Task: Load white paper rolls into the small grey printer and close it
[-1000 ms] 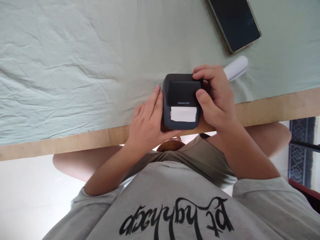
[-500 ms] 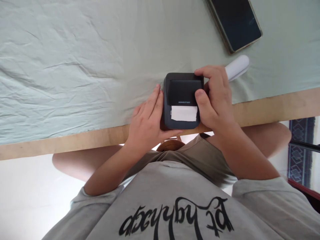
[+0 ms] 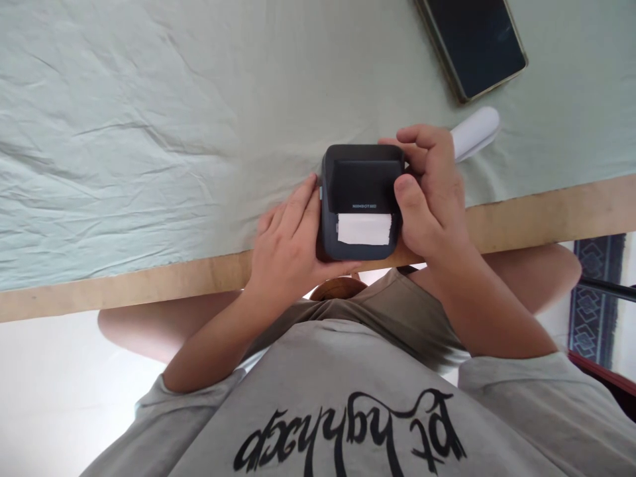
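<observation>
A small dark grey label printer stands near the table's front edge, with a strip of white paper showing at its near side. My left hand cups the printer's left side, fingers pressed along it and thumb under its near edge. My right hand grips the right side, thumb on the top near the paper slot and fingers curled over the far right corner.
A pale green cloth covers the table, whose wooden edge runs across the view. A dark phone lies at the far right. A white rounded object pokes out behind my right hand.
My right fingers have shifted from the printer's far top edge to its far right corner. The printer has shifted slightly to the left between my hands.
</observation>
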`<state>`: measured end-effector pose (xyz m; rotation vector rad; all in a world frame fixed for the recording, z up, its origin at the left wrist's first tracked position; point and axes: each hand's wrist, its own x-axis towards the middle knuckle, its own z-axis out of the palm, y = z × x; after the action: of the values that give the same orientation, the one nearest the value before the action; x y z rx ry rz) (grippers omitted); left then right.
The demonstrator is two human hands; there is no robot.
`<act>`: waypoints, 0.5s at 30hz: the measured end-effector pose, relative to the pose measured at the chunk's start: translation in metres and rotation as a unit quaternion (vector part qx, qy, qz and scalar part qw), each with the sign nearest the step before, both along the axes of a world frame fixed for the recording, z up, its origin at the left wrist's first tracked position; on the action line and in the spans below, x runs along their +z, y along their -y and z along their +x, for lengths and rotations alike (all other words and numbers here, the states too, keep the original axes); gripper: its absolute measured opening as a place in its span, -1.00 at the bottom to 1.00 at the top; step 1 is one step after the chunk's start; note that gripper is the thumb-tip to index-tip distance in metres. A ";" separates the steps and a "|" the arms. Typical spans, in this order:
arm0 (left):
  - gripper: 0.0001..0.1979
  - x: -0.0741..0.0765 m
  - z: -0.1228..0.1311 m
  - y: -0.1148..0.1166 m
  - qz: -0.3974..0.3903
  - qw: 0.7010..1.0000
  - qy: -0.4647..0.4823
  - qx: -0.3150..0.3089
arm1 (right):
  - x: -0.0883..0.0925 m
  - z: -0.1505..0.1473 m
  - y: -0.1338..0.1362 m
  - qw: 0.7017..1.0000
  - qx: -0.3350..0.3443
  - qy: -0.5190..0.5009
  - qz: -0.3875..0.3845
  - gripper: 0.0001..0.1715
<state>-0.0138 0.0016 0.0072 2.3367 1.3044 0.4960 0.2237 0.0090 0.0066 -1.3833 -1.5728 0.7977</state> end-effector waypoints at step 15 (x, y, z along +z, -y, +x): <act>0.08 0.006 0.005 0.001 -0.017 1.000 -0.014 0.018 | 0.001 0.001 -0.001 0.997 -0.004 0.082 0.007 -0.44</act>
<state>-0.0088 0.0003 0.0135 2.3028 1.3593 0.4510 0.2249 0.0097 0.0076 -1.4751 -1.6933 0.6806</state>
